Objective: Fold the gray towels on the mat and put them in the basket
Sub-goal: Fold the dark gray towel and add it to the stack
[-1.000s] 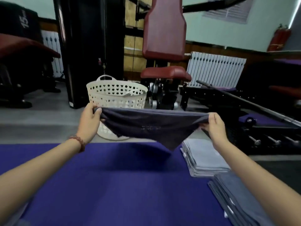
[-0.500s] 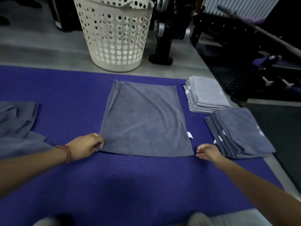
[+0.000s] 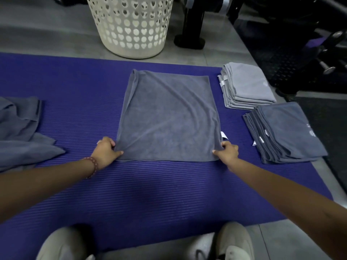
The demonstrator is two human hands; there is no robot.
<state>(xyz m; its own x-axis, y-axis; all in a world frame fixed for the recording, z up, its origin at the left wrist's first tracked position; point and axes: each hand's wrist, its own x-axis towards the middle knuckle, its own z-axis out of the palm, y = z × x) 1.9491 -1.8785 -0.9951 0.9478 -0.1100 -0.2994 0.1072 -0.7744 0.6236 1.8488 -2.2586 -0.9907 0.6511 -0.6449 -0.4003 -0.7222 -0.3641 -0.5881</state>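
1. Two hands at the near edge: the left hand [image 3: 105, 151] pinches the near-left corner of the gray towel [image 3: 169, 117], the right hand [image 3: 228, 152] its near-right corner.
2. The towel lies flat on the mat [image 3: 131, 194]; raising both corners evenly and matching them to the far hem should keep the fold square.
3. At right lie folded stacks [image 3: 247, 85]; the basket [image 3: 131, 25] stands beyond the mat.

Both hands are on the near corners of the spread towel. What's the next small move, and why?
Probably lift both near corners and bring them over to the far edge, halving the gray towel. The left hand and right hand each pinch a near corner, and the towel lies flat on the mat.
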